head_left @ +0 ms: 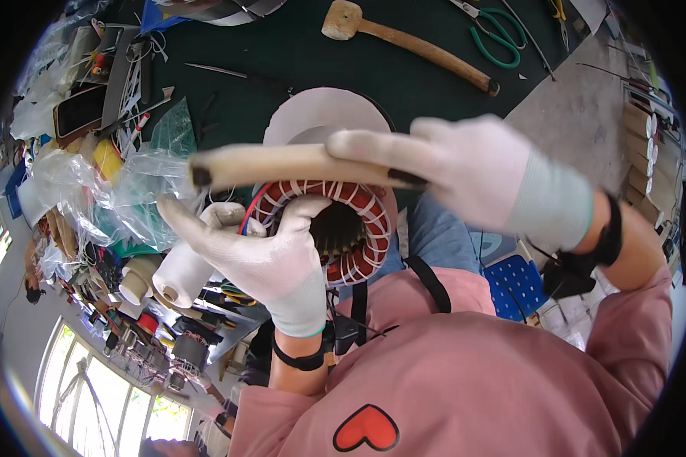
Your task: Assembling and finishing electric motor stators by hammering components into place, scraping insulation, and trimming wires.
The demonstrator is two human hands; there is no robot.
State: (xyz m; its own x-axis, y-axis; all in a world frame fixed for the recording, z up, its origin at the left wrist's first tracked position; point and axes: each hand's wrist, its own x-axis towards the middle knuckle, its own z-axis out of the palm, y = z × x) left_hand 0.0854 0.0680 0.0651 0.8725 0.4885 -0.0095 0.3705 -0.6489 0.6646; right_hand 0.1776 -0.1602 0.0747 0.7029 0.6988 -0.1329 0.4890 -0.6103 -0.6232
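A motor stator (373,244), its red coil ring laced with white cord, is in front of me. My left hand (263,259), in a white glove, grips the left side of the ring. Its thumb reaches over the coils into the bore, and its index finger stretches out to the left. Red and blue wires (249,213) run beside its fingers. My right hand (465,167), also gloved and blurred, is closed on a thick pale wooden stick (274,165) with dark ends. The stick lies across the top of the ring; whether it touches cannot be made out.
A wooden mallet (411,46), green-handled scissors (503,38) and a thin pointed tool (217,70) lie on the dark green table (259,53). Plastic bags (84,183), a phone (80,112) and a white cord spool (179,278) crowd the left. A blue perforated seat (514,286) stands at right.
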